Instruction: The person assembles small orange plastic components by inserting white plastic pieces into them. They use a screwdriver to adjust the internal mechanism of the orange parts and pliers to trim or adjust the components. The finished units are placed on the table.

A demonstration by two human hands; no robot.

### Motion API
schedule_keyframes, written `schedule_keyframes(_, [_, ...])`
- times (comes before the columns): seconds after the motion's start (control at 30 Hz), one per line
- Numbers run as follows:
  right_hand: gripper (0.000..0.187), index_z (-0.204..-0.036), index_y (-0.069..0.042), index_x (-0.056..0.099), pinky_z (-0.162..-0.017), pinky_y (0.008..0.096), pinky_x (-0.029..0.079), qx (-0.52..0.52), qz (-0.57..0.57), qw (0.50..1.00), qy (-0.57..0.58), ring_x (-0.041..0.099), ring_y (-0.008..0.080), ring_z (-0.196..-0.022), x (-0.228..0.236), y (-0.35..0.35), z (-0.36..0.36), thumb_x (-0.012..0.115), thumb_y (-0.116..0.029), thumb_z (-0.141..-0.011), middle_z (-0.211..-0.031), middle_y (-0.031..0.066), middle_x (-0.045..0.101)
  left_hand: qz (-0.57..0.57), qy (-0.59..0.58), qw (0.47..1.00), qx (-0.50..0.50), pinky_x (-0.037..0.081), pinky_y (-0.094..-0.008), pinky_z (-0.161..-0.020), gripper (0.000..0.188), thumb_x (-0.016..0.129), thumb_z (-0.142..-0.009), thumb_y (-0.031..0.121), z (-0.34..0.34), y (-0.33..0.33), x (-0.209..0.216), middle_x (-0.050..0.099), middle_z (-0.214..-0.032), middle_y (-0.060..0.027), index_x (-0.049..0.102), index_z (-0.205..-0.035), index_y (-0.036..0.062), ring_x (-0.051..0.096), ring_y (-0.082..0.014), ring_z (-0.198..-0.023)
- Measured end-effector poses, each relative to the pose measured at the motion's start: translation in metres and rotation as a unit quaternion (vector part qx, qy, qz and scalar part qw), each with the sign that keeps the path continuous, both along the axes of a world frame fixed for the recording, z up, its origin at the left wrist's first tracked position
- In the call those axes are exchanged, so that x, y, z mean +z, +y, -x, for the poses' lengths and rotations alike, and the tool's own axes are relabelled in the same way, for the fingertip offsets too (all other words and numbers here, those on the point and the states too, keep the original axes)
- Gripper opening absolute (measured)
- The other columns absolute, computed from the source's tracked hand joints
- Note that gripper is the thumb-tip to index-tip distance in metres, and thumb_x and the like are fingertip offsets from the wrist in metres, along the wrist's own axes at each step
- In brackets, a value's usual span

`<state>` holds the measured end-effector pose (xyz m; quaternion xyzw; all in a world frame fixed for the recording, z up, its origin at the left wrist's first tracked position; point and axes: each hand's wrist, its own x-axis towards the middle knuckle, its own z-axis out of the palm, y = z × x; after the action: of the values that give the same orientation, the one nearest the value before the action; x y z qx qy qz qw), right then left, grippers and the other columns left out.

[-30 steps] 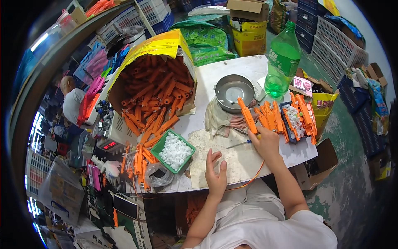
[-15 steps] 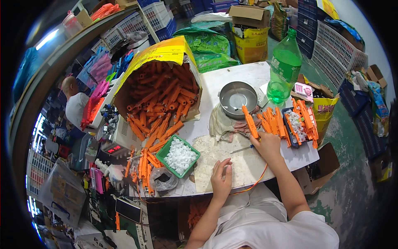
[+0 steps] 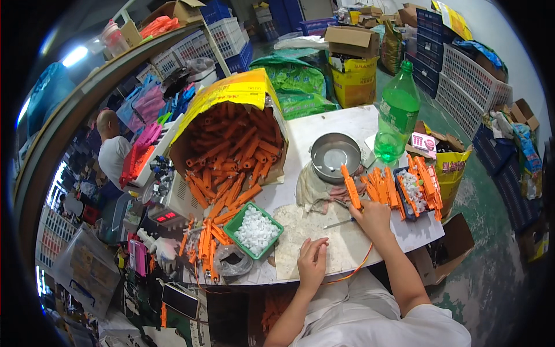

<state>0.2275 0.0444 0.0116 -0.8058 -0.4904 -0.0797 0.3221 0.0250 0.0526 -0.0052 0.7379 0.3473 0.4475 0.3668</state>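
My right hand (image 3: 373, 221) is closed at the near end of a long orange plastic part (image 3: 351, 188). A thin metal-tipped tool (image 3: 340, 224) juts left from the same hand, and an orange cord (image 3: 359, 261) runs below the forearm; where it joins is hidden. My left hand (image 3: 312, 265) hovers by the table's front edge, fingers loosely bent and nothing visible in it. Beyond my right hand, more orange parts (image 3: 378, 186) stand in a row beside a dark tray (image 3: 411, 191) of small white pieces. A green basket (image 3: 233, 226) heaped with white pieces (image 3: 256, 230) sits left.
A big yellow sack (image 3: 228, 92) spills orange parts (image 3: 231, 150) onto the table at left. A metal bowl (image 3: 335, 157) rests by a rag (image 3: 315, 191), with a green bottle (image 3: 397, 113) behind. A clear plastic bag (image 3: 232, 261) lies near the front edge. Another person (image 3: 114, 150) sits far left.
The whole view has shifted, so the table appears lower. My left hand's fingers look drawn closer together. My right hand keeps its hold on the orange part, which has barely moved on the table.
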Motion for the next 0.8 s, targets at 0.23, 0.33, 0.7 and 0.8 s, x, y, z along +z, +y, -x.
schedule_keyframes(0.23, [0.037, -0.064, -0.005, 0.067, -0.05, 0.0435, 0.047, -0.003, 0.006, 1.0, 0.01, 0.061, 0.0316, -0.05, 0.004, 0.003, -0.001, 0.067, -0.039, -0.078, -0.053, 0.014, 0.059, -0.013, 0.007, 1.0, 0.0, 0.036, -0.0436, -0.103, 0.016, 0.054, -0.092, 0.011, -0.001, 0.002, 0.001, 0.067, -0.084, -0.0096, 0.066, -0.099, 0.0036, 0.064, -0.024, -0.082])
schedule_keyframes(0.33, [0.037, -0.067, -0.005, 0.067, -0.051, 0.0433, 0.047, 0.0, 0.014, 1.0, 0.009, 0.062, 0.0323, -0.052, 0.003, 0.0, 0.001, 0.066, -0.04, -0.079, -0.055, 0.0149, 0.06, -0.01, 0.011, 1.0, 0.003, 0.037, -0.0436, -0.102, 0.016, 0.054, -0.092, 0.011, 0.0, -0.001, -0.002, 0.066, -0.083, -0.0099, 0.066, -0.099, 0.0037, 0.064, -0.0244, -0.082])
schedule_keyframes(0.7, [0.024, -0.093, -0.007, 0.069, -0.056, 0.0348, 0.048, 0.207, -0.068, 0.959, 0.18, 0.064, 0.0271, -0.061, 0.042, -0.029, 0.041, 0.066, -0.029, -0.084, -0.069, 0.0127, 0.064, -0.037, 0.035, 0.999, 0.003, 0.039, -0.0444, -0.1, 0.015, 0.055, -0.09, 0.011, -0.002, 0.0, -0.001, 0.065, -0.083, -0.0075, 0.065, -0.1, 0.0049, 0.063, -0.0248, -0.082])
schedule_keyframes(0.8, [0.028, -0.091, -0.008, 0.069, -0.056, 0.0324, 0.049, 0.395, 0.03, 0.904, 0.159, 0.065, 0.0235, -0.064, 0.068, -0.053, 0.098, 0.069, -0.034, -0.081, -0.073, 0.0095, 0.066, -0.148, 0.07, 0.987, 0.009, 0.037, -0.044, -0.1, 0.017, 0.056, -0.089, 0.011, -0.005, -0.002, -0.01, 0.062, -0.093, -0.0091, 0.062, -0.104, 0.0069, 0.06, -0.0246, -0.09])
